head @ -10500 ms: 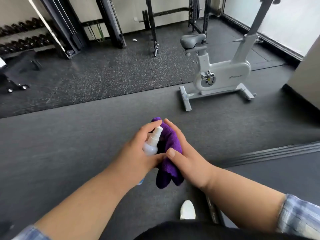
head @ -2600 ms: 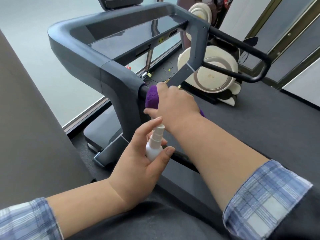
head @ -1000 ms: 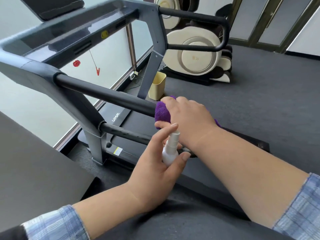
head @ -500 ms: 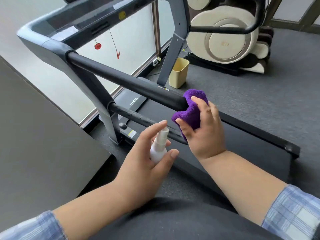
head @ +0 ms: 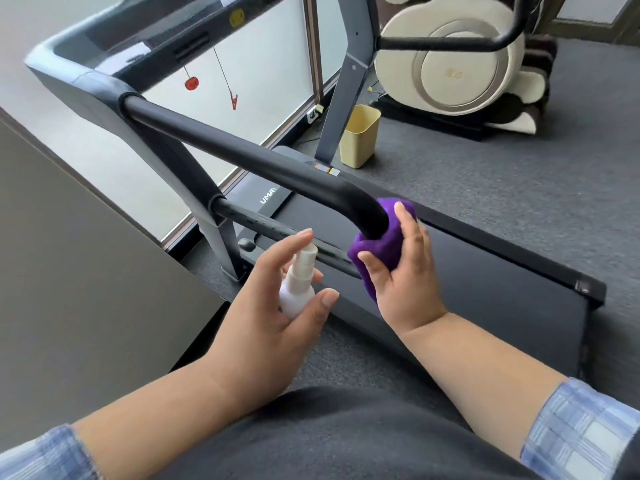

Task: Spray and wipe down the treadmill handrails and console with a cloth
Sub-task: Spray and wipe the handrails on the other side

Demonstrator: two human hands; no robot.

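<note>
Purple cloth (head: pixel 379 237) is bunched up right at the near end of the treadmill's black handrail (head: pixel 249 157), where the rail bends down. So the right hand (head: pixel 403 271) has its fingers (head: pixel 403 216) and thumb curled round that cloth, cupping it against the underside of the bend, and the cloth is touching the rail there.

Just to the near side of that handrail, the left hand (head: pixel 270 313) holds a small white spray bottle (head: pixel 298 282). Thumb and fingers are wrapped round the bottle body, and the index finger is stretched out over the top of the nozzle. The bottle stands more or less upright, a bit tilted toward the rail, and sits just beside the lower thin bar under the handrail without clearly touching it.

Following the handrail away from the hands, it runs up into the grey console frame (head: pixel 86 84) at the far end. A red safety clip (head: pixel 234 100) on a cord and a round red tag dangle from the console, behind the rail. Past the rail, on the far side of the treadmill deck (head: pixel 467 271), a pale yellow bin (head: pixel 358 140) stands on the carpet next to the other upright. Further beyond that there's a cream and brown machine (head: pixel 450 60), well apart from the handrail.

Both forearms come out of rolled-up blue plaid sleeves (head: pixel 581 431) at the near edge.
</note>
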